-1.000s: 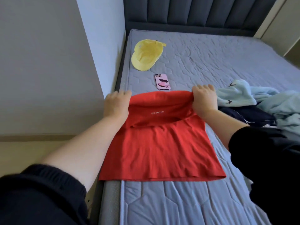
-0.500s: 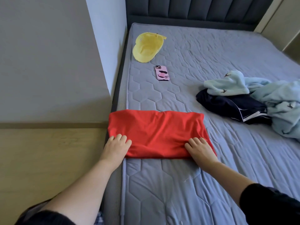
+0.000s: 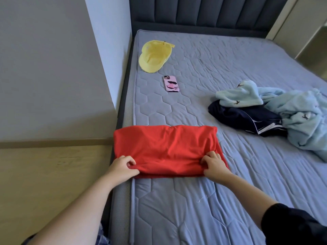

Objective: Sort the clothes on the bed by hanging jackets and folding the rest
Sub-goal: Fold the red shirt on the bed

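Red jersey garment, folded to flat band, lies on grey quilted bed at its 9 o'clock edge; long axis 9–3. Left hand pinches near hem at 7 o'clock corner, right hand pinches 5 o'clock corner. Both equally near; next fold likely toward 12.

Bed: red garment, cap, phone, clothes pile.

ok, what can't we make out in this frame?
Head view only:
- light blue garment: cut by the right edge, crumpled; type unclear.
- navy garment: partly under the light blue one.
- red shirt: lower layers hidden by its top fold.
- left hand, right hand: fingers curled into cloth, tips hidden.
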Motion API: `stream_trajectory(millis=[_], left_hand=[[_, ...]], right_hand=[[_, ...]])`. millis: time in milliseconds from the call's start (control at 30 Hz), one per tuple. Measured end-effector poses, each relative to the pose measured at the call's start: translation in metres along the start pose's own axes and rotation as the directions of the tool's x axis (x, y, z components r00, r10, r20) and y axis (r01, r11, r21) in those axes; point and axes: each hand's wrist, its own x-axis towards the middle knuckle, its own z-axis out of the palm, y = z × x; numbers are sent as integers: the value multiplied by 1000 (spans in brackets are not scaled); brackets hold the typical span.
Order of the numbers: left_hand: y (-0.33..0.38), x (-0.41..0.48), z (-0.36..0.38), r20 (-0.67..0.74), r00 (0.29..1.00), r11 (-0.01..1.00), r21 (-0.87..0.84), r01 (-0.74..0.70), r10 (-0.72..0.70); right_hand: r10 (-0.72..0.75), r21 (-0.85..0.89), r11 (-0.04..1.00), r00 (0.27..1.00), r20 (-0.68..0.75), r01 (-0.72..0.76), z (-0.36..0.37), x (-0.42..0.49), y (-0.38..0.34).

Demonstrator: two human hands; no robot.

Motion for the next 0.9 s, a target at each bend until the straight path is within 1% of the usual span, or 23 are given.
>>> stream_trajectory(millis=[33,67,100,133,167,200,233,267,300,333,433,467,500,567,633,667,700,767,800,833,900], left_hand=[[2,1,-5,38,998,985,-162,58,-53],[4,2,-9,42,995,946,-309,102,-94],[7,3,-13,9,989,890,-434,139,-150],[10,5,-15,-41,970,835,-519,183,-238],[10,7,-15,-97,940,803,-554,221,-326],[11,7,-15,-139,910,805,-530,266,-392],[13,6,-14,-157,889,821,-477,314,-431],[15,4,-12,-153,877,827,-438,353,-455],[17,3,-11,-121,868,809,-441,388,-482],[19,2,-9,-69,858,768,-487,417,-509],[23,0,-14,99,814,587,-644,491,-573],[23,0,-15,145,798,549,-654,521,-585],[23,1,-16,172,790,537,-648,540,-588],[22,4,-16,189,802,538,-652,534,-567],[23,7,-16,200,823,510,-700,499,-531],[25,9,-16,215,824,470,-733,491,-524],[28,9,-16,245,817,410,-768,493,-522],[32,8,-16,315,793,289,-809,512,-521],[33,9,-16,341,783,258,-812,524,-520],[33,9,-16,353,781,248,-811,530,-516],[32,12,-16,310,808,264,-834,484,-502]], right_hand=[[49,206,978,996,-77,-33,-3,1,1],[135,376,925,972,-190,-54,-7,1,4],[249,493,866,927,-280,-84,-11,2,7],[364,561,816,878,-312,-139,-14,3,10],[466,612,760,838,-283,-216,-17,5,13],[546,645,701,811,-209,-304,-17,6,15],[595,664,643,795,-118,-382,-17,8,16],[611,673,602,790,-43,-429,-16,10,17],[608,683,575,794,11,-450,-14,13,17],[598,688,561,800,47,-460,-13,16,17],[572,698,531,811,122,-480,-16,23,15],[568,712,511,811,142,-482,-19,25,15],[561,728,489,812,160,-481,-22,27,15],[536,756,458,823,186,-469,-26,31,12],[516,789,414,831,207,-454,-30,33,10],[508,801,391,832,222,-453,-31,35,10],[499,809,365,831,247,-460,-33,35,10],[485,819,283,811,327,-499,-37,37,11],[473,823,247,805,358,-511,-39,38,11],[458,838,230,815,356,-495,-42,40,11],[450,901,221,859,245,-373,-50,44,12]])
